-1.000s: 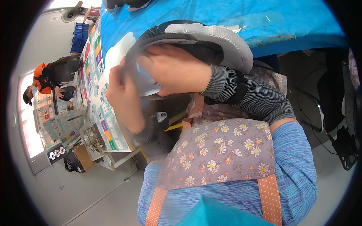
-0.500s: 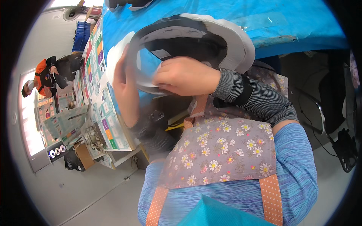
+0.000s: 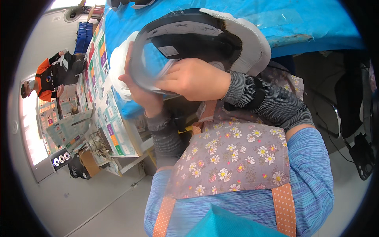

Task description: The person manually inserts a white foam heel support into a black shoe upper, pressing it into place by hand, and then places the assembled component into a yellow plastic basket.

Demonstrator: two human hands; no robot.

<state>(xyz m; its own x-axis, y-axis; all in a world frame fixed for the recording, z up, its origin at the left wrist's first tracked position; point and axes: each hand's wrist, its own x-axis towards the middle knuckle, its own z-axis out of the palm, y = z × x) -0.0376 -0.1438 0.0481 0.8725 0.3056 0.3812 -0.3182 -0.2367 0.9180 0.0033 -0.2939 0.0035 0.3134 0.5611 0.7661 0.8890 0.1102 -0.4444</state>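
Note:
A large ring-shaped, padded piece [image 3: 254,43] in black and white stands tilted before me, and I cannot make out its kind. Its right side is puffy white with a ragged inner edge; the dark lining carries a pale label. Blue cloth shows through its opening. Around the left side of the piece, beside a white bulging part, my left hand [image 3: 143,93] is closed, some fingers hidden behind it. My right hand [image 3: 193,81] reaches across the opening, its fingers pinched together at the lower left inner rim on a pale, blurred edge.
Blue sheeting [image 3: 284,19] covers the table, with black-and-white items [image 3: 134,4] at its far left. A printed board [image 3: 112,118] lies along the left. Beyond it, a person in orange and black [image 3: 47,79] handles something dark. A dark chair [image 3: 347,110] stands at right.
My left hand has moved slightly right and lower along the ring-shaped piece. The piece has tilted a little, while my right hand stays at the inner rim.

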